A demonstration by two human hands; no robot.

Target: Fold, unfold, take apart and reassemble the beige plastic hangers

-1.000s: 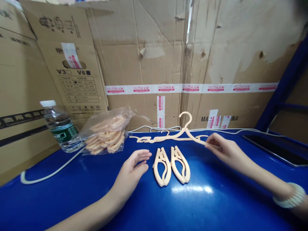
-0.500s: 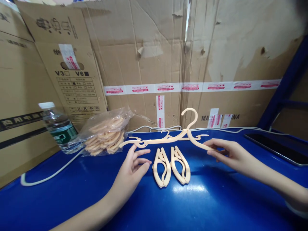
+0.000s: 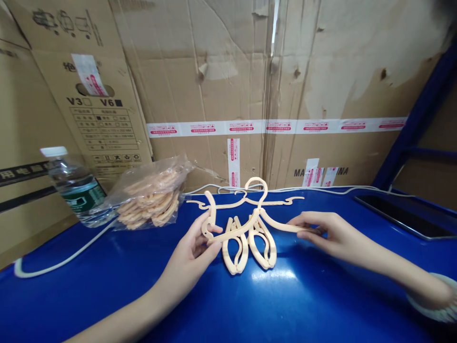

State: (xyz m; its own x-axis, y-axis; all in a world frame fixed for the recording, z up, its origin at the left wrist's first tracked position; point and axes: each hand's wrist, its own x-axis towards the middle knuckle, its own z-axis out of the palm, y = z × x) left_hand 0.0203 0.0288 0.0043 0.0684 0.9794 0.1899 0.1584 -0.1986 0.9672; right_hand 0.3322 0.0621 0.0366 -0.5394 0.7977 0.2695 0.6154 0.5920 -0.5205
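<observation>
A cream plastic folding hanger (image 3: 254,209) is lifted above the blue table, its left arm bent upward. My left hand (image 3: 194,252) pinches the hanger's left arm near its joint. My right hand (image 3: 323,233) grips the tip of the right arm. Under the hanger, two folded cream hangers (image 3: 250,247) lie side by side on the table. Another unfolded hanger (image 3: 282,202) lies flat behind them.
A clear bag of folded hangers (image 3: 152,200) and a water bottle (image 3: 74,190) stand at the left. A white cable (image 3: 67,257) runs along the blue table (image 3: 285,305). Cardboard boxes (image 3: 228,85) wall the back. A dark tablet (image 3: 403,214) lies at the right.
My left hand took hold of the hanger's left arm and bent it upward. Both hands brought the hanger nearer, over the two folded ones. The camera tilted slightly.
</observation>
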